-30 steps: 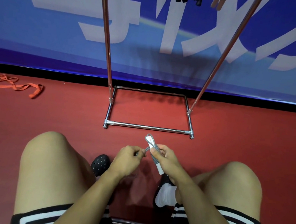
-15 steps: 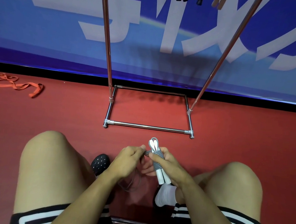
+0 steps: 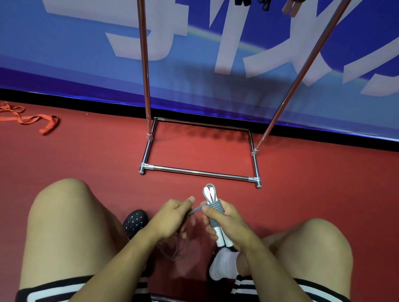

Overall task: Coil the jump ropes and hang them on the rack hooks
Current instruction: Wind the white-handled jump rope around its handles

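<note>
At far left, an orange strap (image 3: 19, 116) is left lying loose on the floor (image 3: 71, 153). At lower centre, the cord is pinched by the left hand (image 3: 171, 217), while the half-wound jump rope (image 3: 213, 211) is gripped by the right hand (image 3: 225, 222). Winding is unfinished, and hanging on the rack (image 3: 201, 173) above remains.

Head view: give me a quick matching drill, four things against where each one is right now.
Things:
1. jump rope handles
2. loose rope cord
3. orange strap
4. rack base

Places:
A. on the floor, far left
B. on the floor, ahead of the knees
C. gripped in the right hand
D. pinched in the left hand

Pairs: 1-C, 2-D, 3-A, 4-B
</note>
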Available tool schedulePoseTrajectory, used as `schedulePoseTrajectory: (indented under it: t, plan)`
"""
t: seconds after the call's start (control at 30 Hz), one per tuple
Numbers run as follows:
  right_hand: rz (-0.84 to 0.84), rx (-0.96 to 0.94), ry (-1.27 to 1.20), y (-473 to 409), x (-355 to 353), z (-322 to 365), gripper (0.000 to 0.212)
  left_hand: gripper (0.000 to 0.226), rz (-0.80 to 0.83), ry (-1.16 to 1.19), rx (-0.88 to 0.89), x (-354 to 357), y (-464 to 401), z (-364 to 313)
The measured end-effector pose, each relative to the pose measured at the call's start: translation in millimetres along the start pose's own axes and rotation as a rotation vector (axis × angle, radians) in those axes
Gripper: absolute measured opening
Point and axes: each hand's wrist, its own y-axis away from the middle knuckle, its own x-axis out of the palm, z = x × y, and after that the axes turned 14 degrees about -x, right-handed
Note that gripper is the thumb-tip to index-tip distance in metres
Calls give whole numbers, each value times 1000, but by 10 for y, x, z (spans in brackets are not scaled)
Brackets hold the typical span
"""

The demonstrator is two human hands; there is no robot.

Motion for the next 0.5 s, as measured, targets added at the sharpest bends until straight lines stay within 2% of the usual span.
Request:
schedulePoseTrajectory:
  t: [0.13,0.23,0.33,0.43,0.5]
  plan:
    - [-20,-17,-9,20,-7,-5,21,60,140,-3,-73,-7,14,-5]
    - [-83,-32,-41,23,-63,13,17,55,262,-65,-243,-2,50,35]
    - [-200,-57,-102,7,-149,78,22,58,403,-14,-385,46,55,106]
    - [-303,-71,-138,1,-217,125,20,68,482,53,-354,119,58,95]
    - [-332,-73,-144,2,-241,135,17,70,466,109,-299,149,57,78]
